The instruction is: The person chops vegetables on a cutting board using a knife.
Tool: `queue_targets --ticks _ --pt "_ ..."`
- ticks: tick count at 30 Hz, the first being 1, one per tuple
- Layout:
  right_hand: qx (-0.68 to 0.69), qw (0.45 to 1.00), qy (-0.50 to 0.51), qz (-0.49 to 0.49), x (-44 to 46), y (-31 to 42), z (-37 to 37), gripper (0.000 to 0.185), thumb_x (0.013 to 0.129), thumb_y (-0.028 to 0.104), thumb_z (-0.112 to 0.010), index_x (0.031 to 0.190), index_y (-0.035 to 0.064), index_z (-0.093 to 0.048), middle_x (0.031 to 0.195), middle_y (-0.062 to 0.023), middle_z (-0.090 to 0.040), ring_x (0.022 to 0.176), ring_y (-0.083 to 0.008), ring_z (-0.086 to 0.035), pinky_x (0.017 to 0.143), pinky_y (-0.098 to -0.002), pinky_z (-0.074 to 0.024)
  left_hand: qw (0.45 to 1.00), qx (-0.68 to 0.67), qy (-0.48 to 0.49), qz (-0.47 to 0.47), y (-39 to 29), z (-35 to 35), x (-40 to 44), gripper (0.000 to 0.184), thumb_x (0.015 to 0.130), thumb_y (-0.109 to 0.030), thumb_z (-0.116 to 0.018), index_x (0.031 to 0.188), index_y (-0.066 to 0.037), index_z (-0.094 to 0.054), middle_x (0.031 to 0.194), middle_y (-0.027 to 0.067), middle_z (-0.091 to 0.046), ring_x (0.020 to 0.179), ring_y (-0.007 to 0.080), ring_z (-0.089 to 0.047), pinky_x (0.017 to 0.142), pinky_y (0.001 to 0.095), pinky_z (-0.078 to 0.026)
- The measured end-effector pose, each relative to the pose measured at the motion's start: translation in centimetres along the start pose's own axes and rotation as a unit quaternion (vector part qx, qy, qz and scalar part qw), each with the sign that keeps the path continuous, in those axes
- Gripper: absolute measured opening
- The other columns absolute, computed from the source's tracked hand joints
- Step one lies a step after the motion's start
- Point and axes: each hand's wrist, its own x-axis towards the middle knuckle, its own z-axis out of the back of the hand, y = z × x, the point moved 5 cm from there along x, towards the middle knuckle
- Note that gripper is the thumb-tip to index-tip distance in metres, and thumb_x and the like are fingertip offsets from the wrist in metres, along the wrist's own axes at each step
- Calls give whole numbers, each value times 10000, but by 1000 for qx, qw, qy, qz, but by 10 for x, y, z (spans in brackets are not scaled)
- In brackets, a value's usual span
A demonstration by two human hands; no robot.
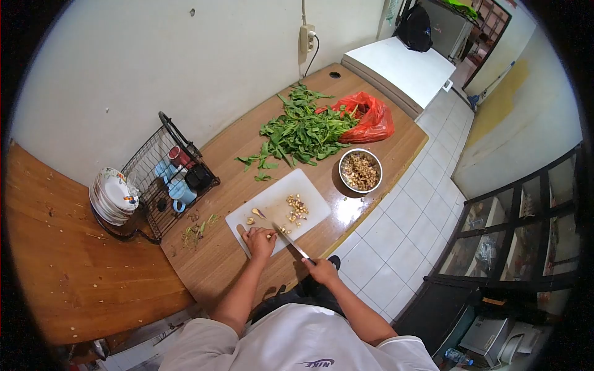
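Observation:
A white cutting board (303, 187) lies on the wooden table. My left hand (260, 242) rests on its near side, fingers curled over a small pale vegetable piece (270, 236). In my right hand (323, 272) is a knife (293, 241) gripped by its dark handle, the blade slanting over the board with its tip close to my left fingers. Diced pale bits (297, 206) sit in a loose heap on the board. Larger uncut pieces (258, 213) lie left of them. A white bowl (361, 190) beyond the board's right corner holds many brownish chopped pieces.
Leafy greens (300, 127) spread behind the board, beside a red plastic bag (377, 123). On the left stands a black wire rack (148, 164) with cups and stacked plates (111, 195). Plant scraps (195, 234) lie left of the board. A white chest (402, 68) adjoins the table's far end.

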Motion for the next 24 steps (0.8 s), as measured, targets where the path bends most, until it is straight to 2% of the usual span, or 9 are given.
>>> queue_targets --ticks 3,13,19,24 --pt "16 1000 -10 20 -8 -10 1 710 955 684 -453 1151 62 -733 1077 -287 -699 1071 -447 -659 958 -484 -511 1000 -20 10 0 1 2 -1 78 773 -263 -813 841 -225 -817 908 -41 -742 1022 188 -578 1031 456 -289" --pt "15 999 34 -10 -18 -17 -6 733 951 696 -463 1128 37 -732 1063 -271 -707 1061 -438 -663 932 -480 -510 1000 -4 25 10 4 1 6 72 756 -263 -818 820 -230 -815 885 -39 -741 1018 196 -588 1028 443 -288" --pt "24 1000 11 14 -10 -22 -18 739 960 692 -449 1090 24 -738 984 -258 -722 1008 -437 -680 919 -473 -513 1000 2 1 2 5 -2 5 68 743 -250 -809 793 -204 -809 877 -21 -743 1011 205 -596 1013 433 -295" --pt "14 998 54 2 -8 -22 -19 729 965 688 -437 1128 39 -727 990 -254 -724 1009 -426 -684 921 -479 -513 1000 5 -2 12 6 -3 5 67 731 -241 -808 783 -199 -804 862 -17 -741 1007 207 -599 1000 426 -303"
